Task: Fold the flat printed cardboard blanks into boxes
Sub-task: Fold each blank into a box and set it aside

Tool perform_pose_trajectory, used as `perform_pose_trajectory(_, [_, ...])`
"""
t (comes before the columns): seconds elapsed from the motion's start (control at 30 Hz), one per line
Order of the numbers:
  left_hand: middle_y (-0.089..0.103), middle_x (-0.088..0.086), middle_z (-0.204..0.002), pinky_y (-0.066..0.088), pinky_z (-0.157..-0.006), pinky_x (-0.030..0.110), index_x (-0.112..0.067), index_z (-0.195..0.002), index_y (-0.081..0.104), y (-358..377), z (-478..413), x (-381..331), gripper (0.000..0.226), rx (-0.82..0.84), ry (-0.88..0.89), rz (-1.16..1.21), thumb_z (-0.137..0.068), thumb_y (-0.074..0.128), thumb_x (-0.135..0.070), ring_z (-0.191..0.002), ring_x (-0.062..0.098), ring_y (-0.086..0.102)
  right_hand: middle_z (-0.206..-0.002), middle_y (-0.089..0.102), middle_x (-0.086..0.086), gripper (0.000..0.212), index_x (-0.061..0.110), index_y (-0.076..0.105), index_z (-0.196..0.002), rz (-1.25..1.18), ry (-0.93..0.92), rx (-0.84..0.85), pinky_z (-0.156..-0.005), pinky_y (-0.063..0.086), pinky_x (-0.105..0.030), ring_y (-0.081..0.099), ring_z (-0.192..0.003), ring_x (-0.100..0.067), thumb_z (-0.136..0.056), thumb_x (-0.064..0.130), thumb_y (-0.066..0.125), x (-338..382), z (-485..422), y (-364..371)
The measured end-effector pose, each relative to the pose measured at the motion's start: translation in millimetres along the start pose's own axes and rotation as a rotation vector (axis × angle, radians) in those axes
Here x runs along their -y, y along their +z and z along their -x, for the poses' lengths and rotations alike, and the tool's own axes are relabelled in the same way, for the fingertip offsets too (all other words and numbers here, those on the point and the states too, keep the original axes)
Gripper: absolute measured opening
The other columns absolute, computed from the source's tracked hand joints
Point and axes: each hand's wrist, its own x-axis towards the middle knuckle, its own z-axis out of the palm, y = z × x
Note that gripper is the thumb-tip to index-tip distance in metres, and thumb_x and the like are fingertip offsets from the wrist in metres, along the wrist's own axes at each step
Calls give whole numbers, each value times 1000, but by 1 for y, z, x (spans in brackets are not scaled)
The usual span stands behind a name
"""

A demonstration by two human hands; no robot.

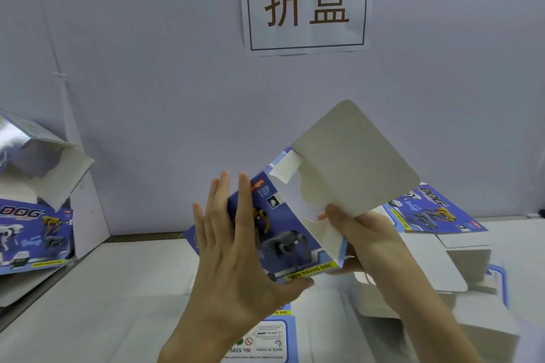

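A half-formed blue printed box (284, 233) with a robot-dog picture is held up above the table at the centre. Its large grey flap (351, 162) stands open, up and to the right. My left hand (236, 247) lies flat against the box's left face with straight fingers, thumb under the lower edge. My right hand (362, 242) grips the box's right side, thumb pressing at the base of the grey flap. A flat blank (265, 336) lies on the table below my hands.
Folded boxes (32, 227) are piled at the left against the wall. A stack of flat blanks (427, 268) lies at the right, with one printed blank (433, 212) leaning on the wall. A paper sign (306, 1) hangs on the grey wall.
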Motion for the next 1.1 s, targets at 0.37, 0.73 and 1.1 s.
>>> perform_pose_trajectory(0.37, [28, 2, -146, 30, -103, 37, -26, -154, 5, -21, 3, 10, 127, 128, 59, -22, -53, 66, -72, -129, 21, 34, -104, 67, 33, 38, 55, 63, -111, 253, -766, -48, -78, 45, -4, 61, -93, 13, -90, 24, 65, 16, 13, -18])
perform_pose_trajectory(0.73, [29, 4, -138, 30, -99, 39, -17, -149, 17, -23, 0, 9, 124, 108, 135, -110, -50, 70, -70, -123, 26, 33, -121, 64, 20, 47, 43, 60, -126, -129, -346, 427, -80, 50, -14, 61, -107, 2, -79, 51, 62, 12, 16, -15])
perform_pose_trajectory(1.1, [33, 9, -137, 40, -100, 55, -13, -147, 26, -21, -1, 2, 117, 77, 210, -183, -55, 69, -70, -125, 25, 33, -123, 67, 6, 67, 45, 60, -124, -106, -260, 400, -79, 58, -32, 63, -114, -17, -59, 36, 75, 10, 12, -8])
